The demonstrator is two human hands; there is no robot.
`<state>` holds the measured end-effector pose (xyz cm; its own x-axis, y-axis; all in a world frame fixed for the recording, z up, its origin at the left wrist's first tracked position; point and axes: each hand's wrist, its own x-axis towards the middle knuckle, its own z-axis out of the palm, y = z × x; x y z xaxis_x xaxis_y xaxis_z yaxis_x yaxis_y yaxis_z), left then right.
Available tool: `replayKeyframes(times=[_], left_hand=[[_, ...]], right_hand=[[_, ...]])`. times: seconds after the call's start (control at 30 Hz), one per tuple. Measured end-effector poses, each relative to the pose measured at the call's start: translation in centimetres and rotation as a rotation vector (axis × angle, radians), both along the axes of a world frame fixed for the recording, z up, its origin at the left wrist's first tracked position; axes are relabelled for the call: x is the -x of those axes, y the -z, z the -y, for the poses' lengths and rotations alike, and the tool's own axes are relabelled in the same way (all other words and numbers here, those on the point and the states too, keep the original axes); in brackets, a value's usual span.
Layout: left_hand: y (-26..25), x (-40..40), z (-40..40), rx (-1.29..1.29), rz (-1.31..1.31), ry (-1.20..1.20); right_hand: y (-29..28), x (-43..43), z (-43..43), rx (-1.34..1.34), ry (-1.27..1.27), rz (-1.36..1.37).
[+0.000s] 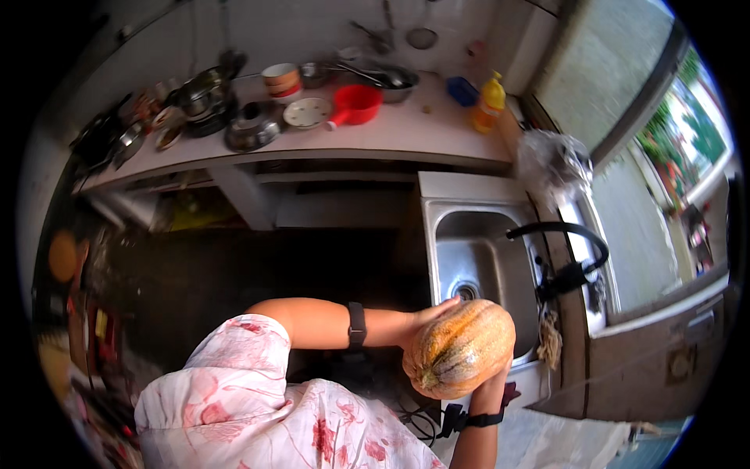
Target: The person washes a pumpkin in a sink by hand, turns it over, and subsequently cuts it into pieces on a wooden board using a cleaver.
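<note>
A large ribbed pumpkin (463, 346), orange and tan with its stem end towards me, is held between my two hands over the near edge of the sink. My left hand (430, 313) lies against its far left side, with the fingertips showing by the top. Under its lower right side is my right hand (497, 378), mostly hidden behind the pumpkin. Below and beyond it is the stainless steel sink (469, 246), with the drain (466, 291) just visible past the pumpkin. A black curved faucet (586, 240) reaches over the basin from the right.
Along the back runs a counter (410, 138) with a red ladle (357, 105), a plate (307, 113), stacked bowls (281, 79), metal pots (253, 126) and a yellow bottle (490, 105). A plastic bag (554, 164) and a brown cloth (549, 340) are beside the sink, near the window.
</note>
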<state>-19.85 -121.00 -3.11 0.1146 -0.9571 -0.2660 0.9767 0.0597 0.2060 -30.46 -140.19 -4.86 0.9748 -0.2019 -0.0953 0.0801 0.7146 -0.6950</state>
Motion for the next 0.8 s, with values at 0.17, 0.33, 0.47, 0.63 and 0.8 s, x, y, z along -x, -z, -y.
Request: replayKeyframes(times=[0.17,0.33,0.47,0.63,0.8], left_hand=[[0.6,2.1,0.7,-0.039,0.037,-0.014],[-0.1,3.8,0.7,-0.040,0.019,-0.016],[0.2,5.0,1.3,0.035,0.012,-0.075],[1.8,5.7,0.1,0.120,0.039,-0.105],[-2.9,7.4,-3.1,0.187,-0.171,-0.175]], right_hand=[[1.0,2.2,2.2,0.090,-0.150,0.019],[-0.4,1.1,1.5,0.064,-0.202,-0.053],[-1.3,-0.4,0.5,0.111,-0.243,-0.082],[-2.3,-2.4,-3.4,0.154,-0.339,-0.114],[-4.2,-3.8,-7.4,0.214,-0.356,-0.114]])
